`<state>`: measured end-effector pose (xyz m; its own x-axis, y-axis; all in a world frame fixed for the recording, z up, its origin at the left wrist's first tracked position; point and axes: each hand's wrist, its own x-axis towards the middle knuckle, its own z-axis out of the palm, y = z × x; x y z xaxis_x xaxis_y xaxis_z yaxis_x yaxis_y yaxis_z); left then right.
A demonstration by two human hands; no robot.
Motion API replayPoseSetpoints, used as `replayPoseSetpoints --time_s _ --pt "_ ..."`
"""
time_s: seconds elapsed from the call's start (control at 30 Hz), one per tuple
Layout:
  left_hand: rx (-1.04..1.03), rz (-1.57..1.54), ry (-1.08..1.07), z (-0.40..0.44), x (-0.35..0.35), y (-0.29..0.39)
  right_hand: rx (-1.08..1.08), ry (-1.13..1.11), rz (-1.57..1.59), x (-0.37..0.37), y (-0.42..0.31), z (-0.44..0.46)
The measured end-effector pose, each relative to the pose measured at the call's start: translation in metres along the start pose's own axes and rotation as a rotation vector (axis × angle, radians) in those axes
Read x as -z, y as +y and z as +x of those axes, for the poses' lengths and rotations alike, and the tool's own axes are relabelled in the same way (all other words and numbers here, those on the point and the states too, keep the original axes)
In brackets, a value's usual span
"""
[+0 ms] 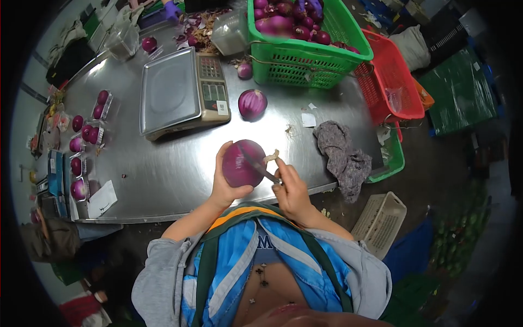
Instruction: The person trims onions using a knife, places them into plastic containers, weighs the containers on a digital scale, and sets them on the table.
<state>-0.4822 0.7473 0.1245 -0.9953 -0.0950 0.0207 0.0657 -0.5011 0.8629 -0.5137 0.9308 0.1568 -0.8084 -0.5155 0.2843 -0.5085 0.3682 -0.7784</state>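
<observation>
My left hand [224, 182] is wrapped round the left and lower side of a large red onion [237, 168], above the front of the metal table. My right hand [292, 189] grips a small knife [263, 171], its blade lying over the onion's upper right side. A pale root piece [271, 157] sits at the tip of my right index finger, beside the onion. Behind them another peeled onion [252, 104] rests on the table, to the right of a weighing scale [170, 92]. A grey cloth [342, 155] lies right of my right hand.
A green crate [305, 69] of red onions stands at the back, with purple-gloved hands of other people near it and at the back left. Red crate [389, 82] stands at the right. Packed onions [79, 163] line the left edge; a beige basket [379, 223] is below right.
</observation>
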Motion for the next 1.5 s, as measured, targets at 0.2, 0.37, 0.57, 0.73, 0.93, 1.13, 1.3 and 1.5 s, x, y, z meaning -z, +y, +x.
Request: replayPoseSetpoints --time_s 0.2,0.37,0.57,0.73,0.93,1.13,1.3,1.5 --pt "-0.29 0.189 -0.011 0.0 -0.012 0.0 0.04 0.062 -0.039 -0.012 0.0 0.003" --pt "-0.515 0.245 0.108 -0.001 -0.001 -0.009 -0.137 0.195 -0.119 -0.027 0.034 -0.019" --pt "-0.747 0.262 -0.075 0.014 -0.007 -0.013 -0.434 -0.119 1.196 -0.03 0.031 -0.009" --pt "-0.718 0.821 -0.201 0.015 -0.003 0.009 -0.412 0.164 1.348 -0.025 0.025 0.006" --pt "0.238 -0.266 -0.055 0.007 -0.008 0.019 0.303 0.073 0.347 -0.005 0.008 0.018" --pt "0.211 -0.262 -0.075 0.001 0.001 0.01 0.063 -0.107 -0.026 0.021 -0.007 0.01" --pt "0.104 -0.2 -0.199 0.001 0.001 0.013 0.193 -0.073 -0.254 0.029 -0.014 0.009" --pt "0.188 -0.246 -0.291 -0.003 0.01 0.007 0.265 -0.095 -0.346 0.035 -0.019 0.012"
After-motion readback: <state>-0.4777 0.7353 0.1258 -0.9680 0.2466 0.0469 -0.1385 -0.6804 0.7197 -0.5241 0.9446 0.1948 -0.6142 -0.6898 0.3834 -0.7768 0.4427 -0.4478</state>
